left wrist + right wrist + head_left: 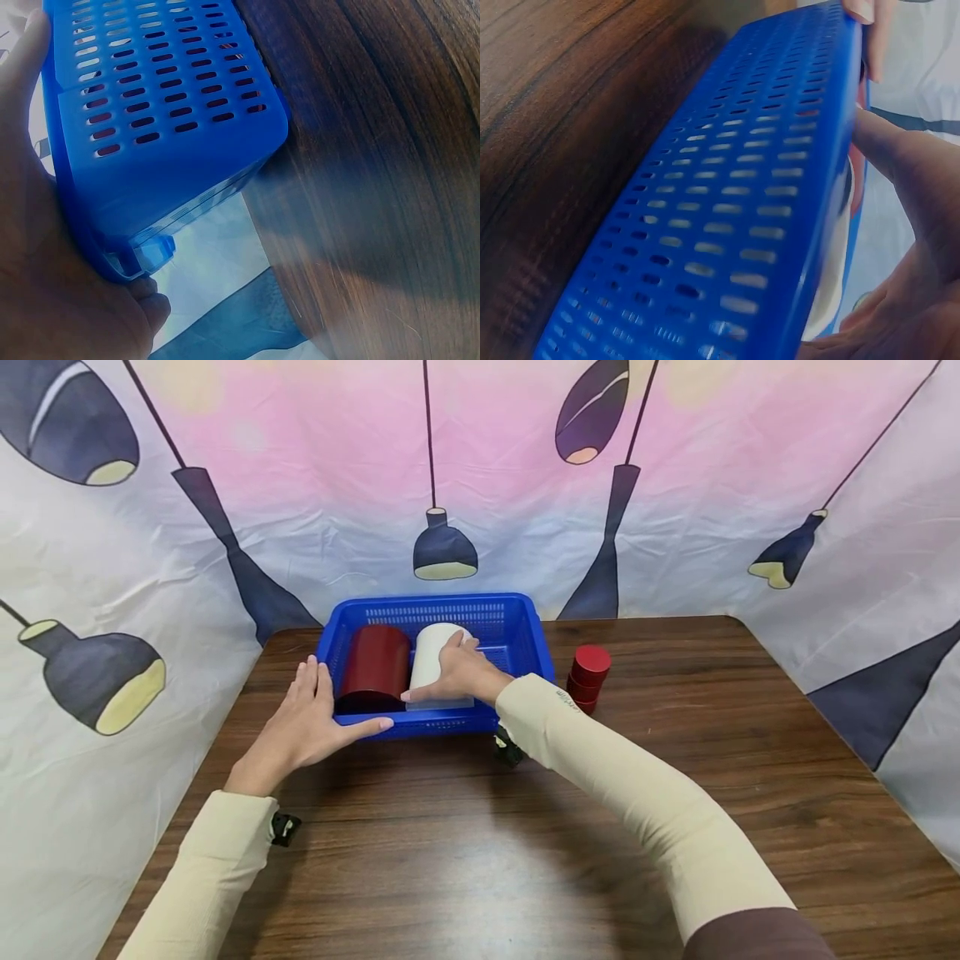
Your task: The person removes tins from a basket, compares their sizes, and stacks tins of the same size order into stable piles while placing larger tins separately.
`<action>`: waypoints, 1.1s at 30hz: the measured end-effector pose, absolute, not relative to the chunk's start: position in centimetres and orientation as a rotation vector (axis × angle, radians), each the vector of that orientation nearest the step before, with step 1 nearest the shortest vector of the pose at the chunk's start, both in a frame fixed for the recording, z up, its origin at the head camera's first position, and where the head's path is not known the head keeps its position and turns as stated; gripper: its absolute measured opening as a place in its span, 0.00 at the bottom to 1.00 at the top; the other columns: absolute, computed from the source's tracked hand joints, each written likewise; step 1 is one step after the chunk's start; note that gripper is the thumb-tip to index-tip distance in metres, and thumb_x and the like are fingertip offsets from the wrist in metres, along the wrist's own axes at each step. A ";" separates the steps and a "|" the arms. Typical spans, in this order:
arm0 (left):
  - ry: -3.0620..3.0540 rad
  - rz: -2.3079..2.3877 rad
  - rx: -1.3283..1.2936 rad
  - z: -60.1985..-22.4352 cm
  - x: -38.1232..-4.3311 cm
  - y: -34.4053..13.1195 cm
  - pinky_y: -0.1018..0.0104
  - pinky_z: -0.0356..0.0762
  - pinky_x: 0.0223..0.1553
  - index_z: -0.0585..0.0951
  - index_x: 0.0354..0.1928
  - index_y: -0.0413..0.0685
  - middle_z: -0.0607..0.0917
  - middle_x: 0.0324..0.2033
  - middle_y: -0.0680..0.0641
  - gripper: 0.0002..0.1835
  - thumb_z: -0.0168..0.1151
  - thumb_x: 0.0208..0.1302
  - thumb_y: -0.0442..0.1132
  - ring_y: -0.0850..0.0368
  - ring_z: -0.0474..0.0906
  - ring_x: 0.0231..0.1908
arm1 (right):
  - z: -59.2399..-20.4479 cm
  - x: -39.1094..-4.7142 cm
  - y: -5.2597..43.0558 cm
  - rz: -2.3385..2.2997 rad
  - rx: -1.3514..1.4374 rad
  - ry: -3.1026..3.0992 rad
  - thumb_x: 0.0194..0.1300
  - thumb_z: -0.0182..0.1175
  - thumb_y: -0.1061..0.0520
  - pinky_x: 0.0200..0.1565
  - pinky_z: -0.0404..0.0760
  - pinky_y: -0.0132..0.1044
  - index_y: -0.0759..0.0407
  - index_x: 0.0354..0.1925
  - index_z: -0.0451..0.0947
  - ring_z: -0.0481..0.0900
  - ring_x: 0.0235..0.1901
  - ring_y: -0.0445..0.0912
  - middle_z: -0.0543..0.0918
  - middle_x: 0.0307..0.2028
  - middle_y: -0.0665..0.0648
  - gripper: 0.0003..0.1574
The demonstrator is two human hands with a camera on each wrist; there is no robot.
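A blue perforated plastic basket (442,724) stands at the back of the table. On its left side, inside, lies a dark red cylinder-shaped container (377,664); a white one (429,652) lies beside it. My left hand (303,727) rests at the basket's front left corner, fingers straight along the left rim and thumb along the front rim. My right hand (461,672) spans the white container, thumb on its left and fingers over its top right, holding it. In the right wrist view the basket wall (735,172) hides most of that container.
Right of the basket stands a stack of red round tins (588,677), partly behind my right sleeve. The wooden table (420,852) reaches toward me. A printed cloth with lamp pictures (495,485) hangs behind and at both sides.
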State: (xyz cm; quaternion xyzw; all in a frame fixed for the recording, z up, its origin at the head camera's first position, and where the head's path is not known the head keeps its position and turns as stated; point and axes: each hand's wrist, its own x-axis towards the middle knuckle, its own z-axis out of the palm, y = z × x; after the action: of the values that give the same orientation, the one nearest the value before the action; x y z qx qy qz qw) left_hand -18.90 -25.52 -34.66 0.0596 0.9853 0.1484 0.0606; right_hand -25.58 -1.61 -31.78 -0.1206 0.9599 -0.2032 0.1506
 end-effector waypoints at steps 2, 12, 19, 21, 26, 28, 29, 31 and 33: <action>2.982 0.453 0.179 -34.7 -18.9 -25.5 0.28 0.40 0.69 0.33 0.76 0.27 0.27 0.76 0.29 0.75 0.51 0.53 0.84 0.29 0.24 0.75 | -31.9 -25.5 -1.9 -0.560 -0.317 2.758 0.52 0.67 0.21 0.69 0.67 0.54 0.72 0.78 0.32 0.60 0.73 0.64 0.47 0.77 0.73 0.86; 2.998 0.459 0.196 -34.7 -19.0 -25.5 0.29 0.40 0.70 0.35 0.76 0.26 0.28 0.76 0.28 0.75 0.52 0.54 0.83 0.30 0.24 0.75 | -32.3 -26.0 -2.1 -0.501 -0.282 2.727 0.57 0.67 0.26 0.68 0.69 0.53 0.71 0.78 0.32 0.64 0.70 0.63 0.50 0.76 0.74 0.81; 3.001 0.465 0.193 -34.7 -19.0 -25.7 0.29 0.40 0.70 0.35 0.76 0.26 0.29 0.76 0.28 0.74 0.53 0.54 0.83 0.30 0.24 0.75 | -32.3 -26.7 -1.9 -0.505 -0.251 2.646 0.57 0.68 0.28 0.71 0.63 0.57 0.65 0.79 0.22 0.57 0.73 0.67 0.41 0.78 0.74 0.84; 2.998 0.461 0.190 -34.7 -19.0 -25.7 0.28 0.40 0.70 0.35 0.76 0.27 0.29 0.76 0.28 0.74 0.52 0.54 0.83 0.29 0.25 0.75 | -32.4 -26.7 -1.9 -0.511 -0.253 2.624 0.54 0.68 0.26 0.71 0.62 0.58 0.62 0.78 0.19 0.55 0.74 0.68 0.38 0.78 0.75 0.87; 2.989 0.458 0.189 -34.8 -19.0 -25.7 0.28 0.39 0.70 0.35 0.76 0.26 0.28 0.76 0.29 0.74 0.52 0.54 0.83 0.30 0.24 0.75 | -32.7 -26.8 -2.2 -0.537 -0.243 2.618 0.48 0.69 0.21 0.71 0.62 0.60 0.52 0.78 0.15 0.53 0.74 0.70 0.35 0.78 0.73 0.92; 2.990 0.457 0.190 -34.8 -19.0 -25.7 0.28 0.39 0.70 0.36 0.76 0.26 0.28 0.76 0.29 0.74 0.52 0.54 0.83 0.30 0.24 0.75 | -32.8 -26.9 -2.3 -0.553 -0.247 2.619 0.47 0.69 0.20 0.71 0.61 0.61 0.50 0.78 0.14 0.50 0.75 0.70 0.34 0.78 0.73 0.92; 2.989 0.452 0.188 -34.7 -19.0 -25.8 0.29 0.39 0.70 0.35 0.76 0.26 0.28 0.76 0.29 0.74 0.51 0.54 0.83 0.30 0.24 0.75 | -32.8 -27.0 -2.4 -0.560 -0.256 2.615 0.47 0.69 0.19 0.71 0.60 0.61 0.49 0.78 0.14 0.47 0.75 0.70 0.34 0.78 0.73 0.92; 2.987 0.448 0.188 -34.8 -19.0 -25.8 0.29 0.39 0.70 0.35 0.76 0.27 0.27 0.76 0.29 0.74 0.51 0.54 0.83 0.30 0.24 0.75 | -32.8 -27.1 -2.4 -0.574 -0.271 2.600 0.48 0.68 0.19 0.71 0.58 0.63 0.49 0.78 0.13 0.42 0.76 0.70 0.33 0.78 0.73 0.92; 2.986 0.448 0.189 -34.7 -18.9 -25.7 0.29 0.39 0.70 0.35 0.76 0.27 0.27 0.76 0.30 0.74 0.51 0.54 0.83 0.30 0.23 0.75 | -32.9 -27.2 -2.4 -0.590 -0.270 2.580 0.49 0.68 0.21 0.71 0.57 0.63 0.49 0.78 0.12 0.42 0.76 0.71 0.32 0.78 0.73 0.91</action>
State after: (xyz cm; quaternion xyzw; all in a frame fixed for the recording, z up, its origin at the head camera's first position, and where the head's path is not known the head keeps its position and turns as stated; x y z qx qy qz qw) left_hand -18.95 -25.75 -34.73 0.0623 0.9853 0.1478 0.0583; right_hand -27.25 -2.41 -32.86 -0.0988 0.9418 -0.2153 0.2384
